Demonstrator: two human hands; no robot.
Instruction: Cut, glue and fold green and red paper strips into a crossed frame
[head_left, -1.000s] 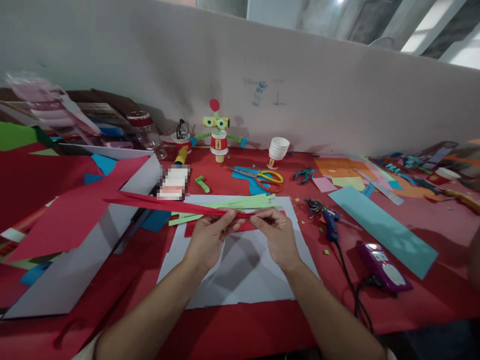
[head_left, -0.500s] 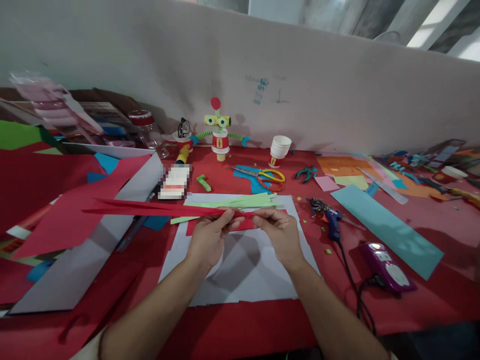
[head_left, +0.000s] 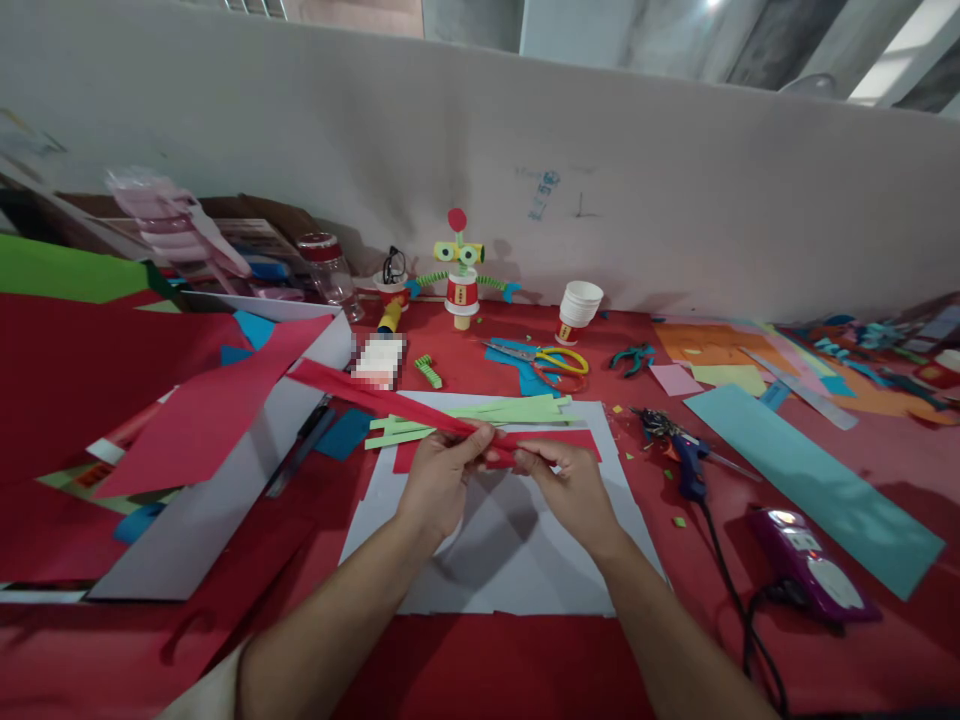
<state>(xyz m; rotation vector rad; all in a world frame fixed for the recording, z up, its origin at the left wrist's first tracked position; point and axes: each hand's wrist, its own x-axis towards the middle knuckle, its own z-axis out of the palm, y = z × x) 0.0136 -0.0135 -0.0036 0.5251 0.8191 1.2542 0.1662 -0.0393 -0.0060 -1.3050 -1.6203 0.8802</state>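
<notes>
A long red paper strip (head_left: 375, 400) runs slantwise across the middle, its free end reaching up to the left. My left hand (head_left: 446, 475) pinches it between thumb and fingers. Close by on the right, my right hand (head_left: 566, 485) pinches its other end; the fingertips partly cover the paper there. Beneath both hands lie white sheets (head_left: 510, 580) with a flat red paper piece (head_left: 585, 440) on them. Several light green paper strips (head_left: 517, 410) lie just behind the hands, crossing one another.
Yellow-and-red scissors (head_left: 562, 360), green pliers (head_left: 632, 358) and stacked paper cups (head_left: 579, 305) stand or lie behind. A paper-cup figure (head_left: 461, 290) is near the wall. At right are a blue glue gun (head_left: 690, 465), a purple power socket (head_left: 814, 570) and turquoise paper (head_left: 817, 480).
The view has shifted, so everything appears further right. The red strip's free end has swung from nearly level to slanting upward, and its two separate tails now look like one band.
</notes>
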